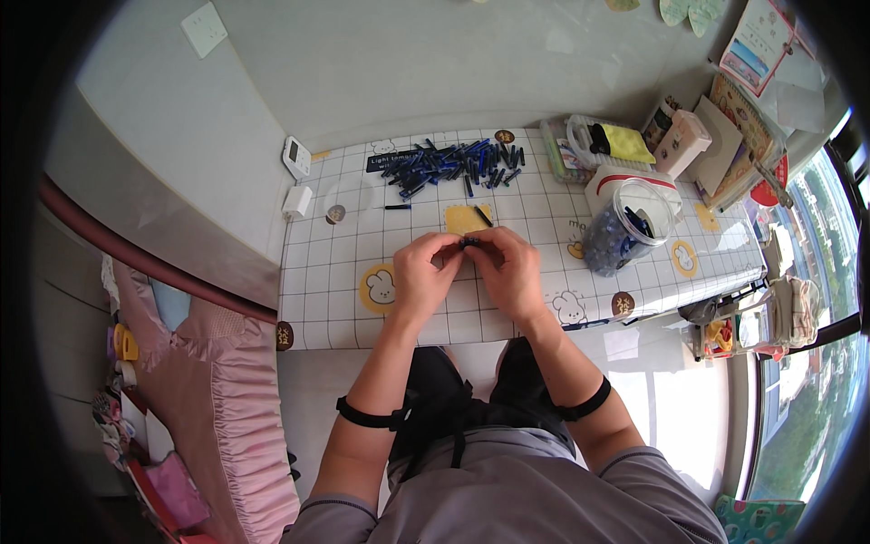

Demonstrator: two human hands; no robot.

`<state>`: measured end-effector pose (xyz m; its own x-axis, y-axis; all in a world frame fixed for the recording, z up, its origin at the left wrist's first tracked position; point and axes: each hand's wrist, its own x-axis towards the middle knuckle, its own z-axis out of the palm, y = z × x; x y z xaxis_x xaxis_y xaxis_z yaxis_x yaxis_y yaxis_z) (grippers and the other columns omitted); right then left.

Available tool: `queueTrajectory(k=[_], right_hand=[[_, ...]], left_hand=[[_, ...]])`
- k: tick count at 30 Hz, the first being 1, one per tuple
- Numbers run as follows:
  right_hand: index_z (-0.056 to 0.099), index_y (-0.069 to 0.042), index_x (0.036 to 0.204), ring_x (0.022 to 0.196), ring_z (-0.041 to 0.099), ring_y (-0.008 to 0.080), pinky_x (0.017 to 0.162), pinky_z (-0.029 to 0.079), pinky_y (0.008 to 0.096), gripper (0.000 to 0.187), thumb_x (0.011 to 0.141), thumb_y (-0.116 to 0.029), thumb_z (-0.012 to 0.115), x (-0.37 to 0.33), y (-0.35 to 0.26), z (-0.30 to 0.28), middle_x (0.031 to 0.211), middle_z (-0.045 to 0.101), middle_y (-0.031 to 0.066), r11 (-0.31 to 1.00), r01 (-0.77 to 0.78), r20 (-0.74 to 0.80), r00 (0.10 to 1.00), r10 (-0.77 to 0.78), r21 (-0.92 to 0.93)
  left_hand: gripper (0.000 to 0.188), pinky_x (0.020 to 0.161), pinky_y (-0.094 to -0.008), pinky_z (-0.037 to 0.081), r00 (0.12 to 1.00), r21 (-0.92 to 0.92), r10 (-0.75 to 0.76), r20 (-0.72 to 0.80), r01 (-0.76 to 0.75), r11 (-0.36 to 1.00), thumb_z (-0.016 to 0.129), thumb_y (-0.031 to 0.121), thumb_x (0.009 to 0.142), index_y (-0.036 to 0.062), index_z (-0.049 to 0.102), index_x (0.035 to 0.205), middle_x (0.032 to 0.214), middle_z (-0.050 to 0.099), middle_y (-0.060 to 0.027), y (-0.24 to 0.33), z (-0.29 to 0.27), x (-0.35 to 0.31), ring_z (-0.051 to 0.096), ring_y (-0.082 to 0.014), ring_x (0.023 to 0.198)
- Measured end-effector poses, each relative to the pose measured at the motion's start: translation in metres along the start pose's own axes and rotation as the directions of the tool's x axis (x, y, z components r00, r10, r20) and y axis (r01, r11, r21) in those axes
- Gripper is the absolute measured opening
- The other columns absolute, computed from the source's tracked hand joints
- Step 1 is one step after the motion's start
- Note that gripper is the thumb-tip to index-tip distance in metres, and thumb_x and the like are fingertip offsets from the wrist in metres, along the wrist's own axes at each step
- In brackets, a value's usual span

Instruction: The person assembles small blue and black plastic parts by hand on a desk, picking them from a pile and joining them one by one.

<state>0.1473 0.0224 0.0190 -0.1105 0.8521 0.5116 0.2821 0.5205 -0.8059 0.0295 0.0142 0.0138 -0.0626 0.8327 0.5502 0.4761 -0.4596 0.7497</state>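
Observation:
My left hand (424, 274) and my right hand (507, 270) meet over the middle of the table, fingertips pinched together. Between them is a small dark blue tube (468, 242), which looks like a pen ink cartridge; the fingers cover most of it. Just beyond the right fingers lies a single dark cartridge (483, 216), and another loose cartridge (398, 208) rests farther left. A heap of similar black and blue cartridges (444, 163) spreads across the far side of the table. To the right, a clear plastic tub (595, 245) holds many bluish pieces.
The table (340, 304) has a white checked cover with cartoon prints. A white digital timer (296, 159) and a white block (297, 202) stand at its left edge. Behind the tub are a white case (605, 184), a clear box (562, 150) and a pink box (682, 143).

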Motion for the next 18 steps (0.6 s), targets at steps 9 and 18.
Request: queueTrajectory(k=[9, 18], right_hand=[[0.053, -0.001, 0.080, 0.058, 0.054, 0.0169, 0.052, 0.042, 0.0229, 0.016, 0.064, 0.001, 0.054, -0.0013, 0.0042, 0.0008, 0.070, 0.055, 0.0097, 0.998, -0.054, -0.044, 0.997, 0.056, 0.038], [0.054, -0.001, 0.082, 0.060, 0.056, 0.0157, 0.054, 0.043, 0.0220, 0.016, 0.065, -0.001, 0.055, -0.0020, 0.0028, 0.0008, 0.070, 0.057, 0.0110, 0.997, -0.072, -0.063, 0.995, 0.073, 0.027]], left_hand=[[0.016, 0.057, -0.0210, 0.044, 1.000, -0.072, -0.023, 0.000, 0.023, 0.997, 0.056, -0.006, 0.061, -0.0016, 0.055, 0.077, 0.071, 0.057, -0.0091, -0.0015, 0.0028, 0.0004, 0.056, -0.0133, 0.062], [0.020, 0.059, -0.0203, 0.044, 1.000, -0.077, 0.006, -0.024, -0.008, 0.997, 0.056, -0.006, 0.062, -0.0012, 0.056, 0.081, 0.072, 0.057, -0.0094, 0.0005, 0.0029, 0.0017, 0.055, -0.0134, 0.063]])
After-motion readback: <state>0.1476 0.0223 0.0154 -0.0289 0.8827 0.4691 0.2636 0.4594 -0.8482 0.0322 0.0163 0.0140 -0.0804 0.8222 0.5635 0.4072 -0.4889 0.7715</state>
